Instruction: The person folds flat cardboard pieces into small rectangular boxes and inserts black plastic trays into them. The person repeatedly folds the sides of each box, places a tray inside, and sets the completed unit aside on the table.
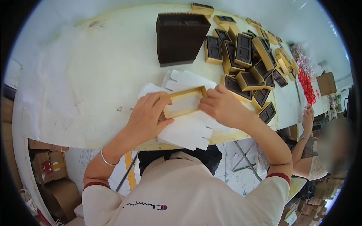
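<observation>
Our half-curled left hand (pixel 146 113) and closely curled right hand (pixel 221 106) grip a gold frame (pixel 183 112) over white card (pixel 184 132); a dark stack (pixel 181 41) stands far, dark-lined boxes (pixel 243 49) crowd far right.

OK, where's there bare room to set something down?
The widest bare patch of table lies left of the dark brown stack, between it and the clear plastic sheeting, beyond your left hand. It's crowded right of the stack with gold boxes, and white card sheets cover the front middle.
</observation>
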`<state>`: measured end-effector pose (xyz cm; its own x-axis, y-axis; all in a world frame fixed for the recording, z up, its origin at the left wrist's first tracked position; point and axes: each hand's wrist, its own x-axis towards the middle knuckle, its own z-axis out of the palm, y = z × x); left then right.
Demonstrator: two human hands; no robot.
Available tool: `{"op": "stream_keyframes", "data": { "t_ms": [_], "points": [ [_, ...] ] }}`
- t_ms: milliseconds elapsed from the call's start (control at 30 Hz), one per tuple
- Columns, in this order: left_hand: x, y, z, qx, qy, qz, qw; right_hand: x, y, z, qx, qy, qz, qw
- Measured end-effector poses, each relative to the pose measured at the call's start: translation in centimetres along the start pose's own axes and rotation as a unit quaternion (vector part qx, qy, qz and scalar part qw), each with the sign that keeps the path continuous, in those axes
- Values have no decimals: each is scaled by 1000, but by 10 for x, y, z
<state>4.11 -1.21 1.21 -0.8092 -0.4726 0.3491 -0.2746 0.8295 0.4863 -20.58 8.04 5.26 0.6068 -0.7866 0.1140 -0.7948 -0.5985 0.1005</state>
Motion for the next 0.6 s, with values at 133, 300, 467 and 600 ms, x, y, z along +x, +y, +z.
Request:
{"op": "stream_keyframes", "data": {
  "t_ms": [133,300,467,600],
  "points": [
    [3,-3,2,-41,-7,-21,999,0,2,2,61,-42,33,997],
    [3,-3,-3,-60,-10,-25,998,15,10,-32,178,61,52,981],
    [7,4,-10,-41,-13,-13,999,60,103,-54,-76,286,105,949],
    [2,3,-9,-29,-27,-57,998,77,133,-46,-136,169,87,972]
  ]
}}
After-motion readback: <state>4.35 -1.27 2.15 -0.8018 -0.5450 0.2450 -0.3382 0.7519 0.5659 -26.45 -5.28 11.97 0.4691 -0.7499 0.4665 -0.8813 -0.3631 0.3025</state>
